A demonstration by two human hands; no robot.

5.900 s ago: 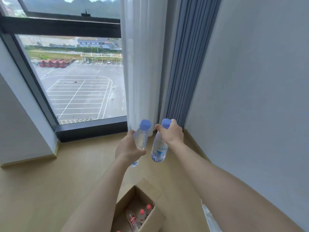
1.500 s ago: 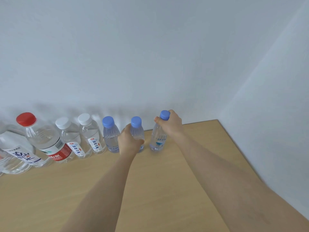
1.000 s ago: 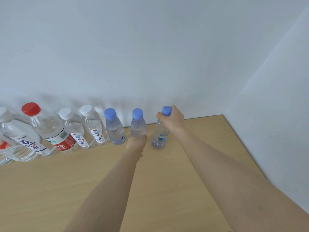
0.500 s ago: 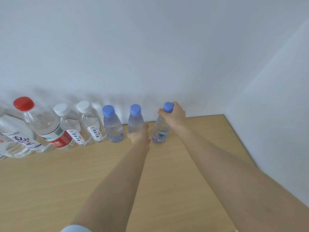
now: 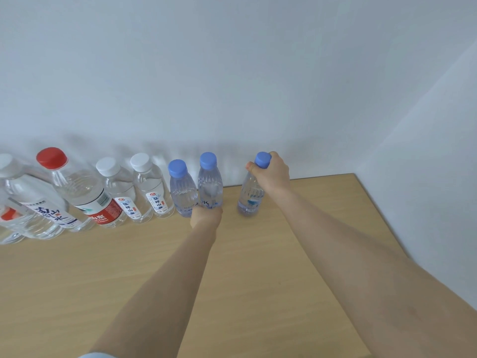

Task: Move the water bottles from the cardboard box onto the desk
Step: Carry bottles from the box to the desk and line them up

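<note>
On the pale wooden desk a row of water bottles stands along the back wall. My left hand is at the base of a small blue-capped bottle that stands upright at the row's right end. The back of the hand hides its fingers. A gap to the right, a second blue-capped bottle stands on the desk, and my right hand grips its neck just under the cap. The cardboard box is out of view.
Left of the held bottles stand another blue-capped bottle, two white-capped ones, a big red-capped one and larger bottles at the left edge. Walls close the desk at the back and right.
Both bottles came from above the box by the window to the desk. My left hand slid from its bottle's body down to the base. The right hand kept its grip.
</note>
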